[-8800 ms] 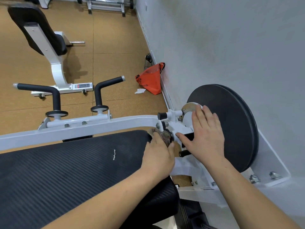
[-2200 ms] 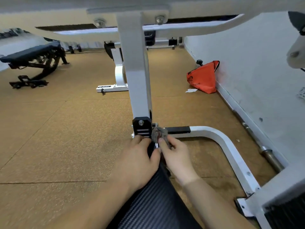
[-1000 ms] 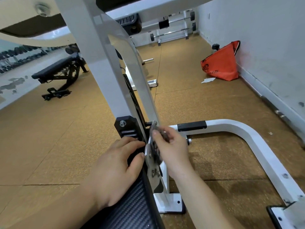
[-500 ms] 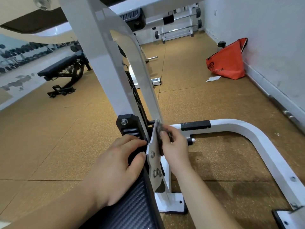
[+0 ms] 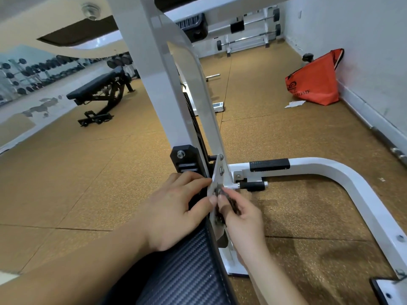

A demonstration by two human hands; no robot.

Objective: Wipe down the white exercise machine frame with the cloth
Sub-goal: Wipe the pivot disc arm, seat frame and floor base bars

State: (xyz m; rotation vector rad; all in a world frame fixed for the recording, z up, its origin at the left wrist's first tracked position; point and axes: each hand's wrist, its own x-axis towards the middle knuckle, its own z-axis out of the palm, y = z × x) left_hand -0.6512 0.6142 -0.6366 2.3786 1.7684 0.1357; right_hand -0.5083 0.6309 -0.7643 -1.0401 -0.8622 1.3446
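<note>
Small dark crumpled cloth point(image 5: 229, 202) against glossy white frame point(image 5: 167, 84)

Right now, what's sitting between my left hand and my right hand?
The head view shows a thin white frame plate edge-on between the left hand and right hand, which holds the dark cloth against it.

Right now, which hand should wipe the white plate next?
The right hand: it pinches the cloth against the white plate. The left hand holds no cloth and only rests on the black pad.
</note>
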